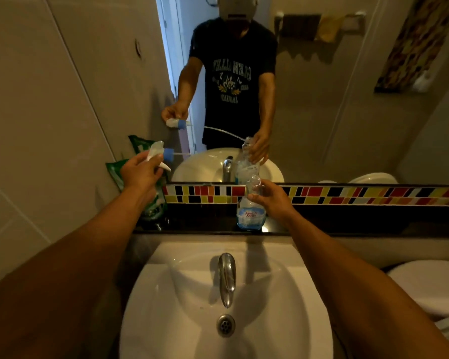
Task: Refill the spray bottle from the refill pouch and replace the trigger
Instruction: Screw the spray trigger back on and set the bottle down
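A clear spray bottle [250, 215] with a blue-and-white label stands on the dark ledge behind the sink, its neck open. My right hand [270, 199] grips it around the neck and shoulder. My left hand [140, 171] holds the white trigger head [157, 154] with its blue collar up to the left, off the bottle, its thin dip tube pointing right towards the mirror. A green refill pouch [151, 203] leans against the left wall on the ledge, partly hidden behind my left hand and forearm.
A white sink [283, 294] with a chrome tap [227, 277] lies below the ledge. A mirror above reflects the person and both hands. A coloured tile strip [360, 196] runs under the mirror. A white toilet lid [430, 283] sits at the right.
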